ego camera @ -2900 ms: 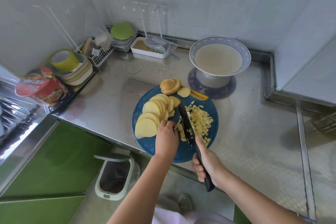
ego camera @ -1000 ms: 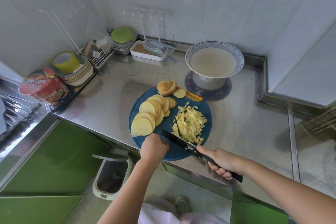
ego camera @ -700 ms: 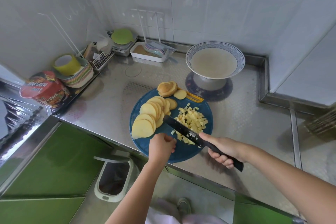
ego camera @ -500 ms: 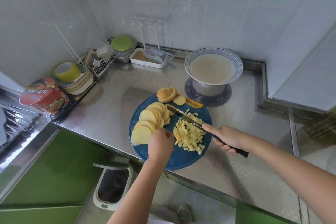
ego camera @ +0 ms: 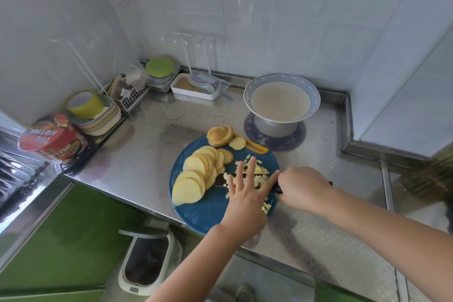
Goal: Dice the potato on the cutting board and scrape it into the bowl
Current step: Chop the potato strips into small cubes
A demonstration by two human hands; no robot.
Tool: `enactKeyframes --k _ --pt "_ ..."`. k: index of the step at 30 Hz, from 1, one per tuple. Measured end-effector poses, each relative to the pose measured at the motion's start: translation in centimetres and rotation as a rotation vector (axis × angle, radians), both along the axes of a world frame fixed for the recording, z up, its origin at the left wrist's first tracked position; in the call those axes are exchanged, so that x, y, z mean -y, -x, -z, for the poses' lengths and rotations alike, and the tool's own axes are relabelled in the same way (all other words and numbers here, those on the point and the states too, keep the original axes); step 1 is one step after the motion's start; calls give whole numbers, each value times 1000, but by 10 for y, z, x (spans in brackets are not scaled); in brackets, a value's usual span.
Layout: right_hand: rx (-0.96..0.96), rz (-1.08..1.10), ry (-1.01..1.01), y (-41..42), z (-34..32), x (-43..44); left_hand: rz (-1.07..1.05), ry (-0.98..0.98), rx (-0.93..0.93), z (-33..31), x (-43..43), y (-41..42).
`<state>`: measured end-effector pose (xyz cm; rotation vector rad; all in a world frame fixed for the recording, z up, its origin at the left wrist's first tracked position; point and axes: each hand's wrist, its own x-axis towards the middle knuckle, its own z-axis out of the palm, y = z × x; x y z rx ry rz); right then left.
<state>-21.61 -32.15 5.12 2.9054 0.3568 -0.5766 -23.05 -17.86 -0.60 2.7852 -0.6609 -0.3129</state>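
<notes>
The steel desk [ego camera: 318, 203] carries a round blue cutting board [ego camera: 203, 213], and I take this board as the landmark. Behind the board, to its far right, stands the bowl [ego camera: 282, 98]; it holds a pale liquid and I see no potato pieces in it. So, as I judge it, the scraping is not yet done.

On the left half of the board lie the potato slices [ego camera: 193, 179], fanned one over another and not cut into cubes. At the far edge of the board sit the end pieces [ego camera: 219, 133] with skin. This part of the dicing is left to do.

On the right half of the board is the heap of diced potato [ego camera: 255, 174]. The left hand [ego camera: 245, 193] is spread flat over the heap, its fingers [ego camera: 251, 167] wide and straight, holding nothing. The right hand [ego camera: 301, 184], at the right edge of the board, is closed around the handle of the knife [ego camera: 221, 179], and the blade lies low under the heap, pointing to the slices.

I think the diced part is being gathered onto the blade for carrying to the bowl. Perhaps a third of the potato is diced.
</notes>
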Motion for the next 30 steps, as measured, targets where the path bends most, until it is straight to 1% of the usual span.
enactKeyframes --k 5,10,13,17,24,30 --pt "-5 -39 55 2 -2 -1 -11 18 -58 11 -1 -2" --pt "21 -77 67 5 -8 -2 -20 103 -51 10 -4 -4" --pt "34 -99 77 8 -10 -2 -12 111 -25 11 -6 -4" --pt "28 -92 72 12 -12 -1 -28 86 5 14 -7 -5" --pt "25 -54 83 17 -19 7 -105 -51 43 28 -19 -9" --pt "30 -51 87 20 -25 20 -123 -66 43 43 -37 -16"
